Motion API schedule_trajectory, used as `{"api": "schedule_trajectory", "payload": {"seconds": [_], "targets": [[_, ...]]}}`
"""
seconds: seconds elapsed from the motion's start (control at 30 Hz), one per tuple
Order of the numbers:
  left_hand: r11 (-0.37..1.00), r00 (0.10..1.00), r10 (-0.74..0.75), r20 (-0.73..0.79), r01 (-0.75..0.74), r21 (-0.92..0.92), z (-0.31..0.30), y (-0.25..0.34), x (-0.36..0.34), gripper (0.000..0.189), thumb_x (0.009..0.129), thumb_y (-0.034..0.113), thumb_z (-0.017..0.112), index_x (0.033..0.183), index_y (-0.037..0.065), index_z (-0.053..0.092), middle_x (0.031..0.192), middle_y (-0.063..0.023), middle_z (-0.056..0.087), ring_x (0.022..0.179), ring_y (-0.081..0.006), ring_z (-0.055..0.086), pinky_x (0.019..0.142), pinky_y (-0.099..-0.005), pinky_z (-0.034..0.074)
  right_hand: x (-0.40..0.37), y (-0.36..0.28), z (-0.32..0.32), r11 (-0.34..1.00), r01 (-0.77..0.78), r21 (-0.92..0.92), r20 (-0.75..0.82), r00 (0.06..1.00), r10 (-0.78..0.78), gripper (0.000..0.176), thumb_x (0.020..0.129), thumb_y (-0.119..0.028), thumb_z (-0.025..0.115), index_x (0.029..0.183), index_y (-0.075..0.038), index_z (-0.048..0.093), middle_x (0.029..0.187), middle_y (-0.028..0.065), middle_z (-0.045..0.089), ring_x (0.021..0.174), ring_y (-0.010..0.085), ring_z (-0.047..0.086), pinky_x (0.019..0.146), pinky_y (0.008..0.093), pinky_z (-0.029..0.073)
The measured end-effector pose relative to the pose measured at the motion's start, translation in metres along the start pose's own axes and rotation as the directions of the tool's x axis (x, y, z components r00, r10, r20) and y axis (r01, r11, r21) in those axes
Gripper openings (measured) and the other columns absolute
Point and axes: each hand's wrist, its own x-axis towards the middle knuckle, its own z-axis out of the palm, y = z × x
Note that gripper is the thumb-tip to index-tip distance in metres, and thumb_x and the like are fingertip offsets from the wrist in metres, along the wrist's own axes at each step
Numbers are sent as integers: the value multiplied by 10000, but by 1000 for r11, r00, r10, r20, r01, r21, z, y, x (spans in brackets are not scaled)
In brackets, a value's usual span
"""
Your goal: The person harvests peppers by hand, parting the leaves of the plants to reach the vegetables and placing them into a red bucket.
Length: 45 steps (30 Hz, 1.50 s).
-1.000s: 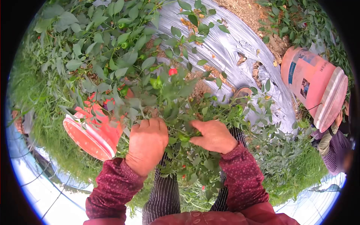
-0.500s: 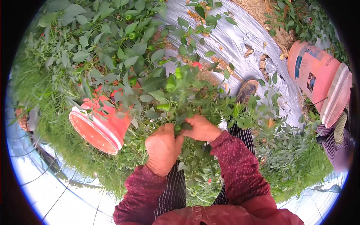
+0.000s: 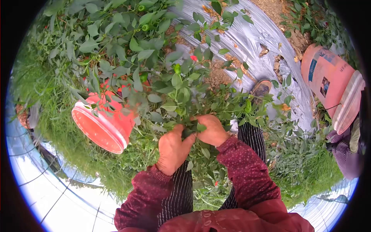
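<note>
My left hand is closed among the leaves of a green pepper plant, its thumb and forefinger pinched near a stem. Close to its right, my right hand is closed too, with leaves at its fingertips. What the fingers of each hand grip is hidden by foliage. Just above the hands, a green pepper hangs on the plant, and a small red one shows higher up.
A red bucket lies tilted in the plants at the left. Another pinkish bucket is at the right, beside a person's striped sleeve. Silvery plastic sheeting covers the soil ahead, near my shoe.
My left hand has shifted slightly right and closer to my right hand. The leaves above the hands have moved, and the view has shifted a little.
</note>
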Motion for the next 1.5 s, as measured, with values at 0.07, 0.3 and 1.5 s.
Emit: {"api": "schedule_trajectory", "payload": {"seconds": [0.07, 0.3, 1.5], "targets": [[996, 991, 47, 124, -37, -84, -5, 0, 0, 273, 744, 242, 678, 857, 4, 606, 705, -183, 624, 666, -353, 621, 609, -393, 490, 0, -4, -3, 999, -5, 33, 38, 999, 4, 368, 666, -123, 647, 1034, -113, 645, 877, 172, 630, 856, 364, 589, 739, 431, 473], [847, 752, 118, 649, 264, -460, -39, 1, 4, 155, 771, 124, 686, 844, 2, 625, 652, -12, 611, 613, -58, 547, 550, -234, 454, -1, -6, -11, 992, 83, -92, 50, 996, -79, 191, 693, -172, 632, 857, -77, 607, 744, 152, 596, 755, 372, 582, 646, 465, 450], [786, 672, 527, 521, -618, 1, -28, 17, 71, 319, 727, 222, 684, 986, 48, 621, 851, -151, 618, 821, -315, 614, 739, -379, 490, -21, 21, -53, 968, 223, 116, 163, 957, -240, 318, 788, -262, 664, 1035, -68, 611, 1038, 144, 605, 928, 327, 584, 805, 404, 475]]}}
